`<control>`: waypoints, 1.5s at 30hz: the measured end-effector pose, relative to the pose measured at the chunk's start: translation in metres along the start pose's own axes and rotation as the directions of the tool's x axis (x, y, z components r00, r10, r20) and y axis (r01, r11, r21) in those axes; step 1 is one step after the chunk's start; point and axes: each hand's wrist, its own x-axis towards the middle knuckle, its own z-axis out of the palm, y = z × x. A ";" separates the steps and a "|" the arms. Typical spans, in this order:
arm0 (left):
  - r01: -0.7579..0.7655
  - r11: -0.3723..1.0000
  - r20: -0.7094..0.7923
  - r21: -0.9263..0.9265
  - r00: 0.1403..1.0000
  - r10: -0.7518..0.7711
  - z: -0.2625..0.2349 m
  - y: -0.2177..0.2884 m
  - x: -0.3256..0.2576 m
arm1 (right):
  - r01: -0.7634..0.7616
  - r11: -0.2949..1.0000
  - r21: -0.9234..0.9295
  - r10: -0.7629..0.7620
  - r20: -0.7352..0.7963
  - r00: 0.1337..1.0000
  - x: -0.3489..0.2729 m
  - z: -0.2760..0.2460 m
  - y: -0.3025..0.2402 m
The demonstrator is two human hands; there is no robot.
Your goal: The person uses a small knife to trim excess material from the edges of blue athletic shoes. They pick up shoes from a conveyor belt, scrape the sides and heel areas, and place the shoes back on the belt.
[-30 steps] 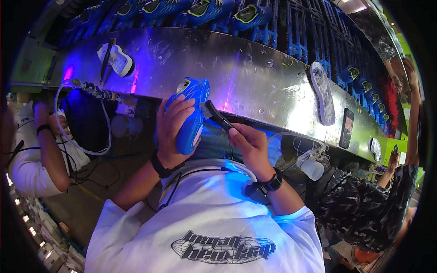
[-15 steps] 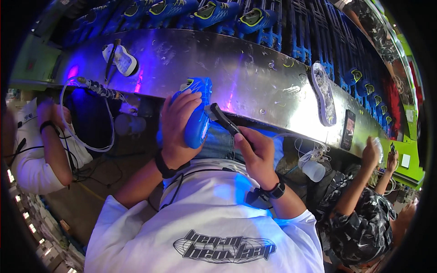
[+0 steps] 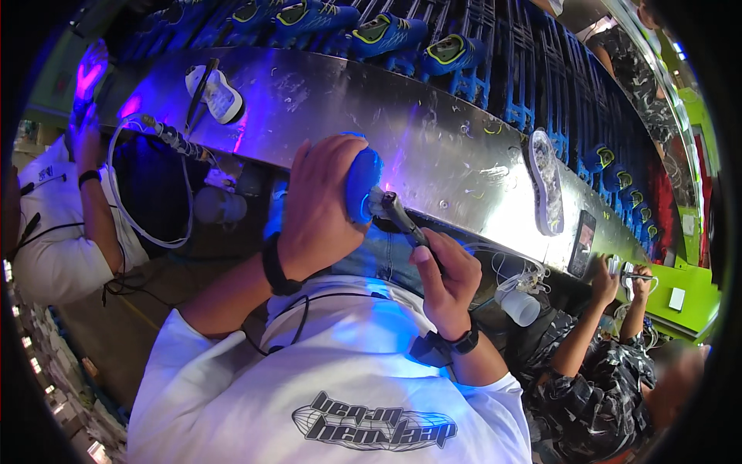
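Note:
My left hand (image 3: 318, 207) is wrapped round a blue shoe upper (image 3: 363, 174), held just off the near edge of the metal bench. The hand covers much of the shoe. A black-handled brush (image 3: 403, 218) is gripped in my right hand (image 3: 450, 277), its handle slanting up and left. The brush's pale bristles touch the edge of the shoe, on the side facing my right hand.
On the metal bench (image 3: 309, 100) lie a white shoe sole (image 3: 220, 99), a long pale sole (image 3: 546, 182) and a phone (image 3: 583, 244). Blue shoes (image 3: 390, 35) line the rack behind. A white cup (image 3: 519, 306) hangs below the edge. Co-workers sit on both sides.
The shoe has turned in my left hand and moved slightly right, showing less of its length. The brush has followed, from beside the shoe onto its edge.

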 end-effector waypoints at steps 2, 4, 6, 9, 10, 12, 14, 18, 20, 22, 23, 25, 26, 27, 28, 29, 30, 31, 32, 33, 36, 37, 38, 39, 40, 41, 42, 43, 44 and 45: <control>0.001 1.000 0.032 -0.005 0.999 0.000 -0.002 0.003 0.010 | 0.022 0.999 -0.048 -0.024 -0.032 0.999 0.005 -0.003 -0.004; 0.003 1.000 0.071 0.014 0.998 -0.004 -0.005 0.005 0.018 | 0.028 0.994 -0.110 -0.033 -0.048 0.998 0.011 -0.009 -0.008; 0.002 0.999 0.117 0.050 0.993 -0.008 -0.005 0.003 0.026 | 0.054 0.989 -0.139 -0.062 -0.055 0.997 0.019 -0.014 -0.006; -0.029 0.999 0.137 0.042 0.990 0.023 -0.004 -0.001 0.034 | 0.100 0.973 -0.209 -0.104 -0.007 0.995 0.038 -0.026 -0.010; -0.028 0.999 0.156 0.037 0.987 0.022 -0.005 -0.003 0.037 | 0.114 0.972 -0.207 -0.116 0.004 0.993 0.044 -0.028 -0.010; -0.028 0.999 0.199 0.026 0.980 0.023 -0.008 -0.005 0.044 | 0.141 0.969 -0.201 -0.139 0.022 0.990 0.055 -0.032 -0.007; -0.020 1.000 0.217 0.008 0.976 0.018 -0.010 -0.009 0.049 | 0.192 0.964 -0.183 -0.187 0.045 0.981 0.066 -0.032 -0.001; 0.009 1.000 0.268 -0.021 0.963 -0.003 -0.016 -0.015 0.059 | 0.170 0.977 -0.127 -0.160 0.087 0.983 0.078 -0.031 0.011; 0.002 0.999 0.284 -0.039 0.959 0.009 -0.018 -0.018 0.064 | 0.159 0.985 -0.065 -0.155 0.069 0.986 0.080 -0.025 0.025; 0.029 0.998 0.302 -0.058 0.953 -0.010 -0.020 -0.020 0.068 | 0.140 0.990 -0.004 -0.140 0.056 0.989 0.080 -0.017 0.034; 0.055 0.996 0.313 -0.067 0.949 -0.032 -0.021 -0.020 0.069 | 0.151 0.989 0.011 -0.151 0.049 0.987 0.081 -0.013 0.037; 0.085 0.993 0.335 -0.078 0.941 -0.054 -0.022 -0.022 0.070 | 0.155 0.987 0.042 -0.157 0.041 0.987 0.082 -0.008 0.042; 0.086 0.993 0.347 -0.081 0.937 -0.053 -0.022 -0.025 0.072 | 0.148 0.987 0.058 -0.151 0.038 0.988 0.082 -0.006 0.044; 0.088 0.992 0.356 -0.085 0.933 -0.052 -0.021 -0.028 0.073 | 0.142 0.987 0.071 -0.145 0.037 0.989 0.082 -0.004 0.045; 0.089 0.993 0.363 -0.075 0.930 -0.056 -0.022 -0.028 0.075 | 0.145 0.986 0.084 -0.147 0.029 0.989 0.082 -0.002 0.048; 0.090 0.994 0.369 -0.065 0.927 -0.060 -0.022 -0.027 0.077 | 0.147 0.984 0.098 -0.150 0.022 0.988 0.081 0.000 0.050; 0.093 0.994 0.373 -0.054 0.925 -0.066 -0.022 -0.026 0.078 | 0.151 0.982 0.111 -0.154 0.017 0.988 0.080 0.002 0.053; 0.103 0.993 0.387 -0.054 0.919 -0.074 -0.023 -0.027 0.080 | 0.148 0.982 0.121 -0.150 0.013 0.989 0.079 0.003 0.055; 0.113 0.992 0.400 -0.053 0.913 -0.082 -0.022 -0.027 0.081 | 0.145 0.981 0.131 -0.147 0.009 0.989 0.078 0.004 0.057; 0.123 0.991 0.412 -0.052 0.907 -0.091 -0.023 -0.027 0.083 | 0.143 0.980 0.141 -0.145 0.008 0.989 0.078 0.005 0.059; 0.153 0.986 0.412 -0.068 0.904 -0.112 -0.024 -0.025 0.086 | 0.131 0.979 0.158 -0.132 -0.004 0.991 0.076 0.007 0.062; 0.159 0.985 0.419 -0.063 0.900 -0.119 -0.024 -0.025 0.087 | 0.136 0.982 0.134 -0.136 -0.011 0.991 0.077 0.007 0.061; 0.166 0.984 0.425 -0.058 0.896 -0.126 -0.024 -0.025 0.086 | 0.140 0.984 0.111 -0.139 -0.018 0.990 0.077 0.007 0.058; 0.172 0.984 0.431 -0.055 0.893 -0.132 -0.023 -0.025 0.086 | 0.146 0.986 0.086 -0.144 -0.024 0.989 0.078 0.006 0.056; 0.155 0.987 0.429 -0.048 0.895 -0.119 -0.022 -0.026 0.086 | 0.145 0.984 0.103 -0.142 -0.040 0.989 0.080 0.006 0.054; 0.138 0.990 0.428 -0.042 0.897 -0.107 -0.022 -0.026 0.086 | 0.145 0.982 0.121 -0.139 -0.056 0.989 0.081 0.008 0.051; 0.120 0.992 0.427 -0.036 0.899 -0.094 -0.022 -0.027 0.086 | 0.145 0.980 0.138 -0.137 -0.071 0.988 0.083 0.010 0.050; 0.120 0.992 0.424 -0.038 0.901 -0.093 -0.022 -0.028 0.086 | 0.150 0.980 0.131 -0.142 -0.069 0.987 0.084 0.011 0.049; 0.120 0.992 0.422 -0.041 0.902 -0.092 -0.022 -0.030 0.086 | 0.155 0.980 0.125 -0.148 -0.066 0.987 0.085 0.012 0.049; 0.122 0.992 0.420 -0.042 0.903 -0.093 -0.023 -0.031 0.086 | 0.159 0.980 0.120 -0.152 -0.062 0.986 0.085 0.013 0.050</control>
